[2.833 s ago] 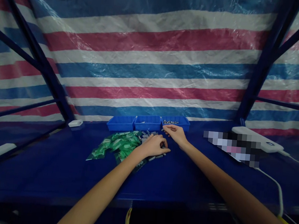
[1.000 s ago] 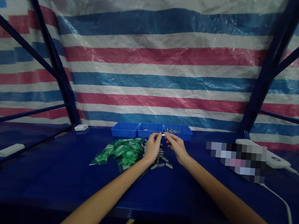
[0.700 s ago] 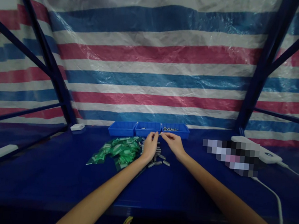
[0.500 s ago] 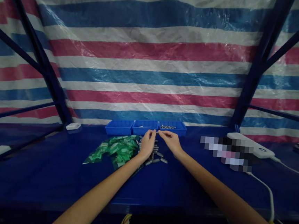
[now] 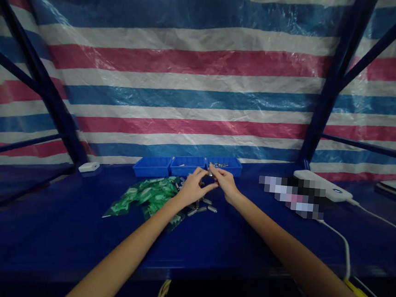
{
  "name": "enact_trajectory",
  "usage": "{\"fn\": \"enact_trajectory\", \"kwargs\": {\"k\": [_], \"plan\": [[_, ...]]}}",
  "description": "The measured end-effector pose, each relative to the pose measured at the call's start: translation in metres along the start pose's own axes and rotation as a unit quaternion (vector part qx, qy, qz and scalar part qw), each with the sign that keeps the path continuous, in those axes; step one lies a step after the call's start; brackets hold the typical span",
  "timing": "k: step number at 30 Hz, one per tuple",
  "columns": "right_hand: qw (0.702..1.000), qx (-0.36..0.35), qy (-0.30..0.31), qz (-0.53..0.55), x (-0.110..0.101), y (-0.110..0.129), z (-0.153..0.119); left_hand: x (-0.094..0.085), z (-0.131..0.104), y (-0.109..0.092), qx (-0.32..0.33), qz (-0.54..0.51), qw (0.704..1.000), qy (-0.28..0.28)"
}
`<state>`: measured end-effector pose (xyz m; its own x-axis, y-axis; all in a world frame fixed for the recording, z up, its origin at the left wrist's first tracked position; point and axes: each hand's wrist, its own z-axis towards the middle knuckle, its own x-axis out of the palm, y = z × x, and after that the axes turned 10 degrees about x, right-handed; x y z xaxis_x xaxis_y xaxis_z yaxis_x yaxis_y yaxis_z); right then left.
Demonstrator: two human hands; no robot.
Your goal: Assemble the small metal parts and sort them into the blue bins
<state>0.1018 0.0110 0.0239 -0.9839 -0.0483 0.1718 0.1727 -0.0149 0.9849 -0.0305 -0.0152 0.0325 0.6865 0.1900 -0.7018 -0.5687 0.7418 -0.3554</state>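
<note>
A small shiny metal cylinder (image 5: 210, 172) stands roughly upright between my two hands. My right hand (image 5: 227, 182) pinches it in the fingertips. Close beside it, my left hand (image 5: 191, 188) has its thumb stretched out toward the right fingers, with a gap between thumb and forefinger; whether its forefinger touches the cylinder cannot be made out. Below and partly behind the left hand lie several loose grey metal cylinders (image 5: 202, 209). A heap of small green plastic packets (image 5: 152, 193) spreads to the left of that hand.
Three blue bins line the back: left bin (image 5: 152, 167), middle bin (image 5: 187, 166) and right bin (image 5: 235, 167), the last holding small metal parts. A white device (image 5: 322, 186), a cable (image 5: 344, 242) and a blurred-out object are at right. A small white box (image 5: 88, 167) sits back left.
My left thumb has spread away from its forefinger, where both hands were pinched together before. The metal cylinder now shows upright in the right fingertips. The whole view has shifted slightly.
</note>
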Motion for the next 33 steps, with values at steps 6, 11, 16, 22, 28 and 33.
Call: {"fn": "enact_trajectory", "kwargs": {"k": [6,11,16,22,28,33], "plan": [[0.998,0.035,-0.052,0.023,-0.009,0.002,0.010,0.000,-0.006,-0.019,0.069,0.020,0.981,0.179],[0.998,0.002,-0.062,-0.014,-0.011,0.000,0.012,0.010,-0.010,-0.017,0.091,0.046,0.966,0.239],[0.999,-0.033,-0.031,-0.027,-0.009,-0.007,0.013,0.012,-0.009,-0.012,0.101,0.076,0.965,0.231],[0.998,-0.039,-0.011,-0.053,-0.009,-0.013,0.021,0.014,-0.009,-0.012,0.122,0.125,0.966,0.192],[0.995,-0.041,-0.012,-0.093,-0.012,-0.016,0.029,0.004,-0.011,-0.021,0.133,0.109,0.969,0.176],[0.996,-0.012,0.087,0.012,-0.005,-0.003,0.024,-0.002,-0.011,-0.029,0.127,0.099,0.959,0.233]]}}
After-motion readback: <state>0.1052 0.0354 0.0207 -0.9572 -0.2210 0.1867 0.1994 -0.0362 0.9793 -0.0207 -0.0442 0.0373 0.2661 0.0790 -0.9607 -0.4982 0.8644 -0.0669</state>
